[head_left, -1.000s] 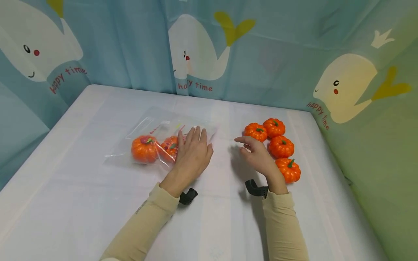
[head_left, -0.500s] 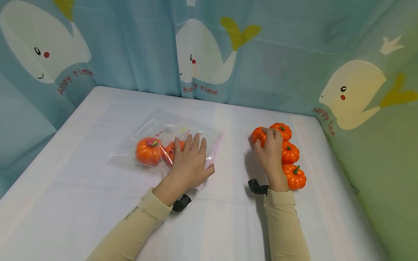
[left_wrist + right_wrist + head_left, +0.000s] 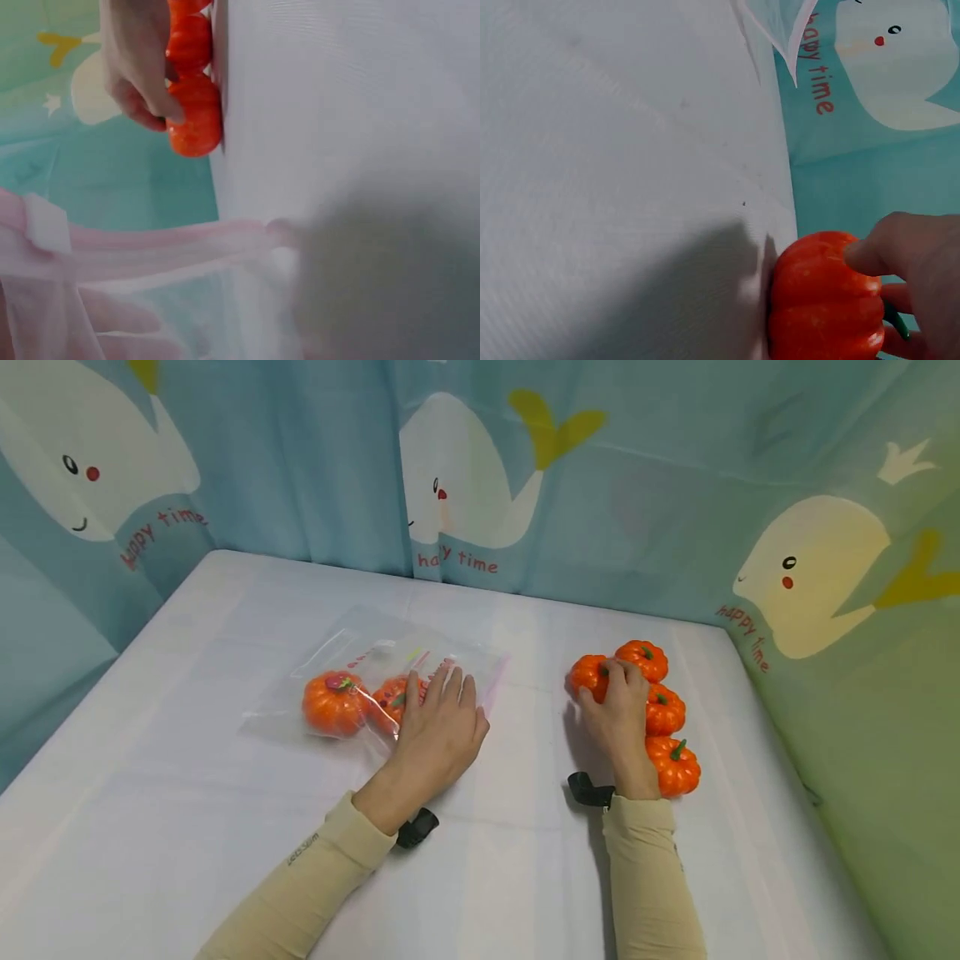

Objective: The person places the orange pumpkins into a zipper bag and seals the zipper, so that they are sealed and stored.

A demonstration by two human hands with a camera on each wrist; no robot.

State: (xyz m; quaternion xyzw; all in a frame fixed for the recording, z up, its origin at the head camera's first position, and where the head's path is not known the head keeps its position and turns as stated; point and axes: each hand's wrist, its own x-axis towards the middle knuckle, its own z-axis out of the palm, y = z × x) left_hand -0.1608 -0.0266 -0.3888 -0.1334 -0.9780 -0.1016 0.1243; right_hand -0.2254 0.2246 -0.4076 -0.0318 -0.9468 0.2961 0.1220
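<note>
My right hand [image 3: 617, 706] grips a small orange toy pumpkin [image 3: 588, 676], the leftmost of a group on the right of the table. In the right wrist view, the thumb presses the side of this pumpkin [image 3: 825, 300] and other fingers reach behind it near the green stem. My left hand [image 3: 441, 735] lies over a clear plastic bag [image 3: 281, 714] with extended fingers. Inside the bag are two orange pumpkins, one at the left [image 3: 333, 703] and one partly hidden by the hand [image 3: 388, 702]. The bag's pink edge [image 3: 165, 236] stands raised in the left wrist view.
Beside the gripped pumpkin sit a back pumpkin [image 3: 643, 660], a middle one [image 3: 665, 710] and a front one [image 3: 673, 767], close together. A white cloth covers the table [image 3: 495, 877]. A whale-print curtain [image 3: 637, 527] hangs behind and along the sides.
My right hand has moved from beside the pumpkins to the leftmost one and taken hold of it. My left hand stays on the bag, its fingers slightly more spread than a second ago.
</note>
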